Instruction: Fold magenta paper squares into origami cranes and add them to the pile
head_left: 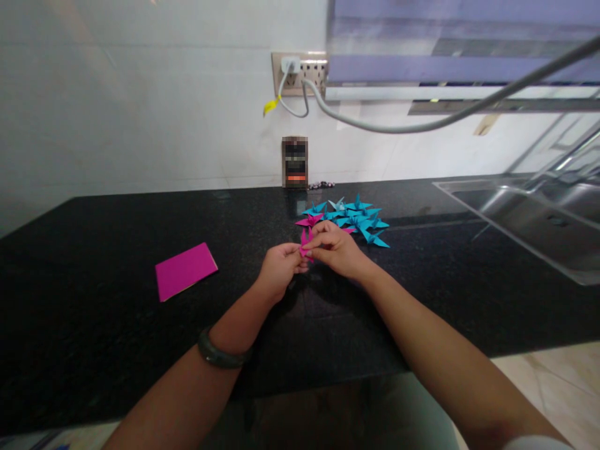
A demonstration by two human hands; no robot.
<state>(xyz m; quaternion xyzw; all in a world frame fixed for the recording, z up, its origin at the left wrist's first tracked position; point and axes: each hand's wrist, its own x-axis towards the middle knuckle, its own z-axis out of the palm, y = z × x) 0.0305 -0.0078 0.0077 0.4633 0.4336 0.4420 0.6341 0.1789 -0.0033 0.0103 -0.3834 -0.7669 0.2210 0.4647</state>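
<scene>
see blue paper cranes (360,221) clustered just beyond the right grip (337,250), with a pale crane (337,204) at the far edge and a pink crane (310,220) at the left; partly hidden behind the right grip, so cannot tell whether touching it. find a pink pad (186,272) flat on the black counter (94,331), well left of the left grip (278,267). note a phone-like device (295,162) upright beyond both grips, beside a beaded string (321,185), plus a socket panel (312,74) above and a sink (539,225) far to the right. cannot read the pixelated device or the small yellow tag (270,106) hanging from a thin cord (284,81). have a small pink folded paper (304,244) pinched between the two grips, both closed on it, just nearer than the pink crane.
</scene>
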